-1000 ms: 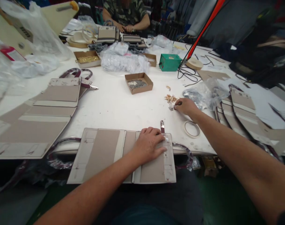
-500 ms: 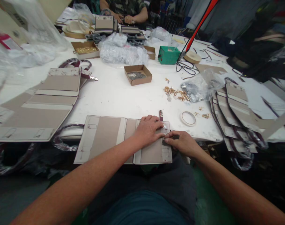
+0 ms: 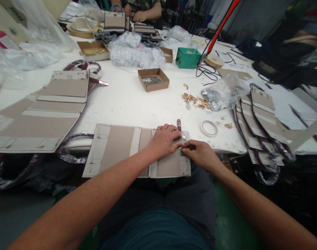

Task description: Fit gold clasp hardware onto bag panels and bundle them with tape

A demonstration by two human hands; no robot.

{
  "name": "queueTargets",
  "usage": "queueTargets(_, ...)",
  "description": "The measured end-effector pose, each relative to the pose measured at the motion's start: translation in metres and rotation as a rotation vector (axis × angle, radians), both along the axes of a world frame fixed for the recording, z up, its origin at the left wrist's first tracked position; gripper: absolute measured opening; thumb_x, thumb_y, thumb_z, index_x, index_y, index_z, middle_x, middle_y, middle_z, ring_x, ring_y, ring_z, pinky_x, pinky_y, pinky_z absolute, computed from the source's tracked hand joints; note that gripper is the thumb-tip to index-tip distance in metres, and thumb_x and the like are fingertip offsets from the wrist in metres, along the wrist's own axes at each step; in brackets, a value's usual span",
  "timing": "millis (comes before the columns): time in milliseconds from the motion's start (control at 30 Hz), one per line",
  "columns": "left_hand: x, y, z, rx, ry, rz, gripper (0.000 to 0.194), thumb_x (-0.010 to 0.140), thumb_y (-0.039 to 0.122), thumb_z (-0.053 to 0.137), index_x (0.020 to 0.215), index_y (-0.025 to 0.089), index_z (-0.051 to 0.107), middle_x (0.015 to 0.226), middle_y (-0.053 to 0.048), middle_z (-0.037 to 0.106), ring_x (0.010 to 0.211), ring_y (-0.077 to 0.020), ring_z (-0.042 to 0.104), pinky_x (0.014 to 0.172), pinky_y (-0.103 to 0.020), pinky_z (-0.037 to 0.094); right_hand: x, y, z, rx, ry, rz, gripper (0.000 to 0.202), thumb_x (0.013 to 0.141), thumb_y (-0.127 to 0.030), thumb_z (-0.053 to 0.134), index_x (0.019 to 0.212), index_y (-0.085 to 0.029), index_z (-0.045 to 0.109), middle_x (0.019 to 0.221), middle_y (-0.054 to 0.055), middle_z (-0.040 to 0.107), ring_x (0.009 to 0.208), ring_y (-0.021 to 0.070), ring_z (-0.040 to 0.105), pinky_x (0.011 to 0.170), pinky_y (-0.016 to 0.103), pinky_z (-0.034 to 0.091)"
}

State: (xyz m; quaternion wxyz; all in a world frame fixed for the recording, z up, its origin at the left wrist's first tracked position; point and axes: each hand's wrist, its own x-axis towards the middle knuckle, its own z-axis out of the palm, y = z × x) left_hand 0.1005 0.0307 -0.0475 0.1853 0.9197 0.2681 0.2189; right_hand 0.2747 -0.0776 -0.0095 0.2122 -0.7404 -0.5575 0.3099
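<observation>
A beige and cream bag panel (image 3: pixel 122 144) lies flat at the table's front edge, its right end under my hands. My left hand (image 3: pixel 165 140) rests on the panel, fingers spread toward its right edge beside a small metal piece (image 3: pixel 183 136). At that edge, the thumb and forefinger of my right hand (image 3: pixel 198 151) are pinched at a small metal plate (image 3: pixel 181 151) lying against the panel. A dark red strap end with metal (image 3: pixel 179 124) sticks out past the panel's far edge.
Gold fittings (image 3: pixel 192 99) and a tape roll (image 3: pixel 209 128) lie to the right. An open cardboard box (image 3: pixel 153 80) stands mid-table. Stacked panels (image 3: pixel 264 118) lie at right, more panels (image 3: pixel 51 128) at left. Another person's hands (image 3: pixel 139 16) are across the table.
The whole view has shifted slightly. The fingers of my right hand have moved a little at the panel's edge, and the small plate under them shows more clearly.
</observation>
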Motion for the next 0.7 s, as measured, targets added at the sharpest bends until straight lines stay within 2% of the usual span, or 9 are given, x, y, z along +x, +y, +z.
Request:
queueTargets(400,0.0,-0.001,-0.001,0.007,0.011,0.004,0.022,0.093,0.04,0.069,0.109,0.026,0.07,0.122,-0.005,0.066,0.114,-0.0277,0.054,0.094,-0.043,0.04,-0.005,0.001,-0.001,0.008,-0.073,-0.002,0.014,0.081,-0.033,0.065,0.078,-0.023,0.074,0.072,-0.001,0.071,0.062,0.0164,0.057,0.066,0.03,0.042)
queueTargets(600,0.0,-0.001,-0.001,0.012,0.002,-0.002,0.022,0.093,0.04,0.069,0.11,0.027,0.071,0.121,-0.004,0.066,0.114,-0.0276,0.054,0.096,-0.044,0.04,-0.007,-0.011,-0.019,0.127,-0.094,-0.056,0.014,0.084,-0.033,0.068,0.093,-0.024,0.072,0.08,0.0,0.072,0.074,0.0195,0.064,0.073,0.032,0.046)
queueTargets(700,-0.001,-0.001,-0.001,0.014,-0.002,-0.014,0.023,0.091,0.039,0.07,0.11,0.027,0.07,0.123,-0.004,0.066,0.115,-0.0278,0.054,0.098,-0.045,0.041,-0.009,-0.02,-0.028,0.216,-0.15,-0.045,0.011,0.088,-0.033,0.066,0.091,-0.023,0.071,0.089,0.003,0.072,0.083,0.0218,0.066,0.079,0.035,0.048)
